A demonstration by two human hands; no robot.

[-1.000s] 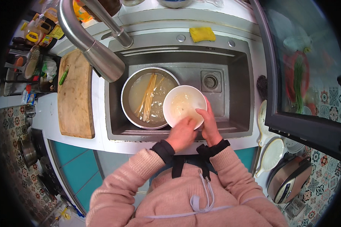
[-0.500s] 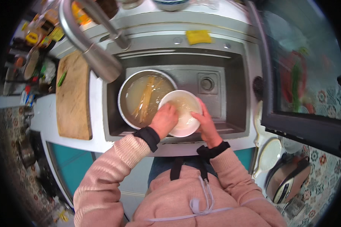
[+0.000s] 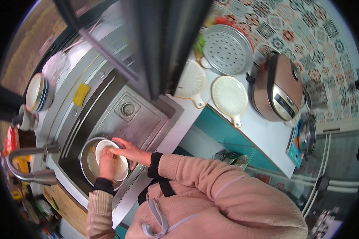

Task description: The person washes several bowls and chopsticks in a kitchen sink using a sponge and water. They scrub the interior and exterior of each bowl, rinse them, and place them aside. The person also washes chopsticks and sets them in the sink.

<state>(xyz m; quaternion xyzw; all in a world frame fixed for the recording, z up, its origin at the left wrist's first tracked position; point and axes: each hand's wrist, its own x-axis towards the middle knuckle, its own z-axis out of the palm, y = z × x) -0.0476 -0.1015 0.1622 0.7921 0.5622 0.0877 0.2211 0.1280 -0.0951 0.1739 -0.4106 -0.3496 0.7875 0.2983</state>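
A white bowl (image 3: 123, 170) is tilted over the near edge of a round metal pot (image 3: 83, 164) in the sink. My right hand (image 3: 131, 152) grips the bowl's rim, its thumb reaching over the inside. Inside the bowl, my left hand (image 3: 107, 164) presses its fingers together against the inner wall; what they hold, if anything, is hidden. Cloudy liquid shows in the pot, and a bit of the yellowish sticks (image 3: 93, 150) peeks out beside the bowl, mostly covered by it.
The metal sink (image 3: 147, 119) has a drain (image 3: 127, 109). A faucet (image 3: 32, 177) arches at the left, and a yellow sponge (image 3: 81, 95) lies on the ledge. A dark window frame (image 3: 153, 47) juts overhead. Handled white dishes (image 3: 229, 95), a perforated steamer tray (image 3: 228, 49) and a rice cooker (image 3: 277, 89) stand rightward.
My view has swung to the right, bringing the counter with the rice cooker in. Both hands stay at the bowl, which now covers more of the pot and the sticks.
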